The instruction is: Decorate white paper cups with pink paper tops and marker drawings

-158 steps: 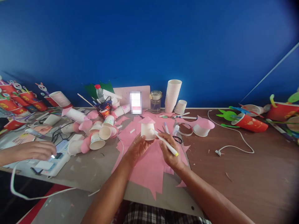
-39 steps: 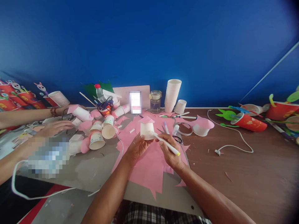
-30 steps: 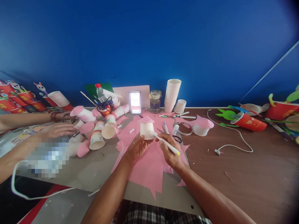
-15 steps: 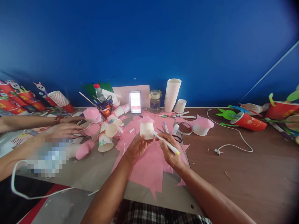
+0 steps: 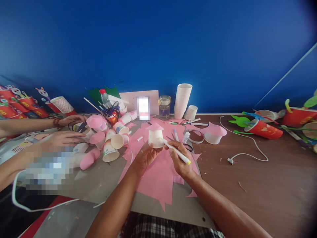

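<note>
You face a deep blue painted wall (image 5: 158, 49) rising directly behind the brown wooden table (image 5: 267, 178), evenly lit, with a grey board (image 5: 99, 180) lying on that table.

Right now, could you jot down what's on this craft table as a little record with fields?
left hand: left hand holds a small white paper cup with a pink paper roof
right hand: right hand grips a white marker, tip against the cup
under the hands: pink paper sheet on a grey board
behind: stack of white cups, glass jar
left side: another person's hands among a heap of pink-trimmed cups
right side: white cable, red cup with green cut-outs
</note>
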Available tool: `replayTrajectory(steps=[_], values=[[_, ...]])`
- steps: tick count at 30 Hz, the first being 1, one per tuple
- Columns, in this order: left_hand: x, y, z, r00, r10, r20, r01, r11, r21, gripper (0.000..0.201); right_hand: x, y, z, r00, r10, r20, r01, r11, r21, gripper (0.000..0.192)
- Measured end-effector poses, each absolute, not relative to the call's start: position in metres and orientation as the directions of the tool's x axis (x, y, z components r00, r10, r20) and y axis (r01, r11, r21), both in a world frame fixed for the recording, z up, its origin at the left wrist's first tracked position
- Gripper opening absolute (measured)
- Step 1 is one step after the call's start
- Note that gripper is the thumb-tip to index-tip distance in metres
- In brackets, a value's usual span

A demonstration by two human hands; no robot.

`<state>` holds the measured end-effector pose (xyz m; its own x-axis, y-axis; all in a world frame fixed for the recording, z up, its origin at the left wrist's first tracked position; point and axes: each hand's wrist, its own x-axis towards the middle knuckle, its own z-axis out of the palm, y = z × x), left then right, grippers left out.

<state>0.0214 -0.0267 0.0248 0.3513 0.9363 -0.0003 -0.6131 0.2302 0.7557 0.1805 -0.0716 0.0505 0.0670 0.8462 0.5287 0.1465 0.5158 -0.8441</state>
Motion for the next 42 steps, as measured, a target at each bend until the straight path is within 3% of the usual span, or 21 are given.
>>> replayTrajectory(steps=[13, 21, 31, 42], values=[[0.0236, -0.025, 0.0225, 0.355, 0.935, 0.006, -0.65, 0.243, 0.72, 0.046, 0.1808, -0.0697, 0.0483, 0.059, 0.827, 0.559, 0.185, 0.542, -0.82, 0.017], [0.0225, -0.023, 0.0202, 0.358, 0.934, -0.003, -0.643, 0.249, 0.724, 0.039, 0.1813, -0.0711, 0.0465, 0.058, 0.831, 0.554, 0.175, 0.538, -0.825, 0.015], [0.0231, -0.0254, 0.025, 0.373, 0.928, 0.013, -0.671, 0.261, 0.694, 0.04, 0.1803, -0.0708, 0.0481, 0.101, 0.838, 0.537, 0.109, 0.527, -0.843, 0.015], [0.023, -0.0251, 0.0243, 0.367, 0.93, -0.005, -0.664, 0.266, 0.699, 0.046, 0.1815, -0.0712, 0.0484, 0.078, 0.835, 0.545, 0.157, 0.529, -0.834, 0.016]])
